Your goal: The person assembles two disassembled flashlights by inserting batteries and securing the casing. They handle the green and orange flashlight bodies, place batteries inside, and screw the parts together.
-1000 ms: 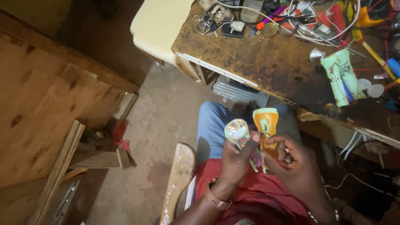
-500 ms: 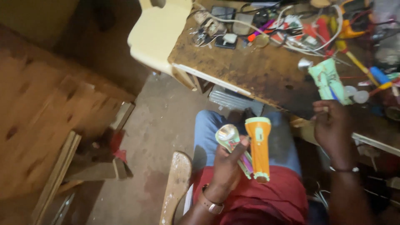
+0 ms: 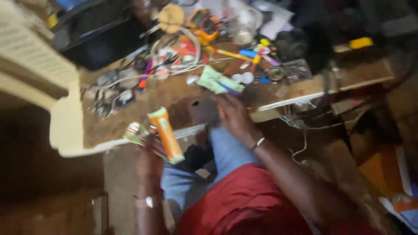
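The left hand [image 3: 148, 159] is being kept clamped around an orange torch [image 3: 165, 134] and a pale green piece [image 3: 136, 132], now raised against the workbench [image 3: 130, 124] edge. The right hand [image 3: 233, 115] — half a second ago at the green packet [image 3: 217, 82] — is being lowered to the bench edge, fingers spread, nothing gripped. The torch is being held tilted — orange-bodied, pale-ended, blurred.

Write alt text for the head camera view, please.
A seated person's left hand holds an orange torch and a second torch part, while the right hand reaches to a cluttered workbench of wires and tools. The picture is blurred.
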